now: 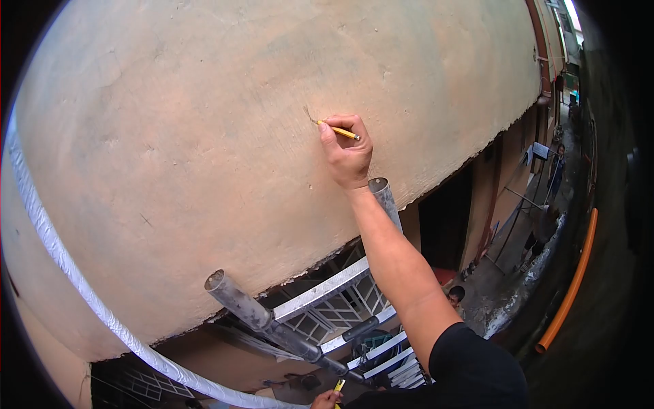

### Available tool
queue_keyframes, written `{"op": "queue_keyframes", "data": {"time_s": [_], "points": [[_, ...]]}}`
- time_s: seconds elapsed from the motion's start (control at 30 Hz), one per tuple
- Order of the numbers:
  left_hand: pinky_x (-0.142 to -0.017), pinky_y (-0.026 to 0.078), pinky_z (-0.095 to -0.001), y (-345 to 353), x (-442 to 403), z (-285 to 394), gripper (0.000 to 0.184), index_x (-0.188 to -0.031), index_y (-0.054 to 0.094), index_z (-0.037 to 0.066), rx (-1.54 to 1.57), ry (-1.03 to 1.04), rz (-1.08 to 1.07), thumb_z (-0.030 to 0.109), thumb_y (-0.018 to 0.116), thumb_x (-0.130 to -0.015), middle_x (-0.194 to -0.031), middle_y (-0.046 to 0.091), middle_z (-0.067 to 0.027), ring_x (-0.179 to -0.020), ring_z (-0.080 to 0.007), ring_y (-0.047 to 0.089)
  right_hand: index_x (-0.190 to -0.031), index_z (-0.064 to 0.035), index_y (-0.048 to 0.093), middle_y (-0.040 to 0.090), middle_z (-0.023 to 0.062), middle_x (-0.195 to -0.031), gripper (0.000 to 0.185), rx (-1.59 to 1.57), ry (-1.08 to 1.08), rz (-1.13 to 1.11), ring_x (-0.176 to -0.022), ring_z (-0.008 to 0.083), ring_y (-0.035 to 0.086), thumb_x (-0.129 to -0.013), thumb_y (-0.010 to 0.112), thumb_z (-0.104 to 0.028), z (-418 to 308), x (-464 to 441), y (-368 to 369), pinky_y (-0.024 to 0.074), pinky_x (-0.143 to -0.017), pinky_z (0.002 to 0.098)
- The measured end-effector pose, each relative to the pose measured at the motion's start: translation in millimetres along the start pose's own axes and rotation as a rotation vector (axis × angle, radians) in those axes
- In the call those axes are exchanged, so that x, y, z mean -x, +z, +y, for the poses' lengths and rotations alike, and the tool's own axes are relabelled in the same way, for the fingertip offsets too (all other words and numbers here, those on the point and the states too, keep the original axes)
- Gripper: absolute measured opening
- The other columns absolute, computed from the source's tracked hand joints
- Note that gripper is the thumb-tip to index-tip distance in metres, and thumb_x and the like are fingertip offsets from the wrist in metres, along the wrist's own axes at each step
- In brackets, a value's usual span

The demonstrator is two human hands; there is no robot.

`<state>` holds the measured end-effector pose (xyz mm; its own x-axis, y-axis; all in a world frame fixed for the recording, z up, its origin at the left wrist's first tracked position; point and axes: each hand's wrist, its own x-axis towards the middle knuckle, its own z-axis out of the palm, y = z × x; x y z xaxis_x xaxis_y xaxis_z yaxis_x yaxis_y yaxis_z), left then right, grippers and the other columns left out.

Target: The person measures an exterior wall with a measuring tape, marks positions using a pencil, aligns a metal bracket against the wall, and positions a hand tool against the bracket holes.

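My right hand (349,153) is closed in a pinch on a yellow pencil (346,133), its tip against the beige plastered wall (225,136). A short dark mark (308,114) shows on the wall just past the tip. At the bottom edge, my left hand (325,400) is closed on a yellow tape measure (338,386); most of this hand is cut off by the frame. Farther left, a small cross mark (146,220) shows on the wall.
A ladder with grey tubular posts (238,300) and pale rungs (323,290) stands below me. A silvery wrapped hose or cable (88,293) curves along the left. Down in the alley are people (456,294), a metal frame (521,204) and an orange pipe (571,283).
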<state>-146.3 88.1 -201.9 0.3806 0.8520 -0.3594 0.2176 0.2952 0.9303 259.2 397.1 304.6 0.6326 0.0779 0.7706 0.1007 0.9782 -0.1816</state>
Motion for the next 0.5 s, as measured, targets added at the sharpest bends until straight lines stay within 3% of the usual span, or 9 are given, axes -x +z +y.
{"op": "queue_keyframes", "data": {"time_s": [0.5], "points": [[-0.055,0.044,-0.0271,-4.0,4.6,-10.5,0.024,-0.107,0.072,0.006,0.013,0.021,-0.019,0.026,0.059,-0.108,-0.076,0.063,-0.0005,-0.062,-0.0094,0.055,-0.099,-0.0034,0.065,0.069,0.0026,-0.096,0.011,-0.014,0.008,0.01,-0.089,0.0097,0.065,-0.094,0.075,-0.006,-2.3,0.7,3.2,0.054,-0.08,0.0267]]}}
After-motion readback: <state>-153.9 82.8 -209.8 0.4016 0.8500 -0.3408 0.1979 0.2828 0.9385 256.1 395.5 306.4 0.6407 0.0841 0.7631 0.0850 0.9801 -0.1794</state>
